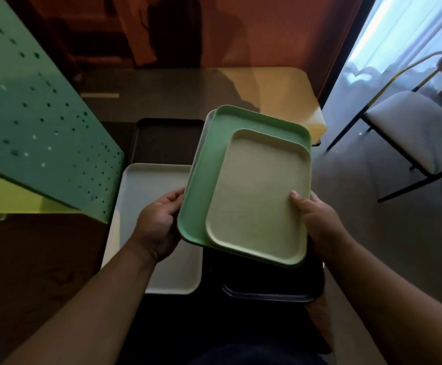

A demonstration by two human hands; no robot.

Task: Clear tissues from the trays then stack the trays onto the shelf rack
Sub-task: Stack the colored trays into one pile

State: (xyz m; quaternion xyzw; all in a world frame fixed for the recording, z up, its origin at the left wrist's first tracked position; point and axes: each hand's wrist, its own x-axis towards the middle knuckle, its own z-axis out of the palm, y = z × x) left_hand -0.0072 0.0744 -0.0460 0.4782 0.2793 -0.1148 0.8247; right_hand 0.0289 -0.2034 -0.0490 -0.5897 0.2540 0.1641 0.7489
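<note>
From the head camera, I hold a small stack of trays between both hands, lifted above the table; my left hand (159, 222) grips the stack's left edge at about nine o'clock, fingers curled under and the thumb on the rim of the large mint-green rectangular plastic tray (201, 180); my right hand (317, 219) grips the right side at about three o'clock, its thumb pressed down on the floor of the smaller cream-coloured rectangular plastic tray (259, 196), the other fingers hidden beneath; the cream tray sits on top of the green one, shifted toward its near right corner; a pale tray edge (206, 127) peeks out under the green tray at eleven o'clock, and a dark edge shows under its near side, though I cannot tell how many trays lie beneath; at seven o'clock from the stack a white rectangular plastic tray (146, 191) lies flat on the dark table (162, 88); at twelve o'clock from that one lies a black rectangular tray (167, 138); at six o'clock, near my body, another dark tray (267, 296) rests low; the green perforated metal shelf rack (38, 127) stands at nine o'clock; a white-cushioned chair with a black and yellow frame (420, 127) stands at three o'clock.
</note>
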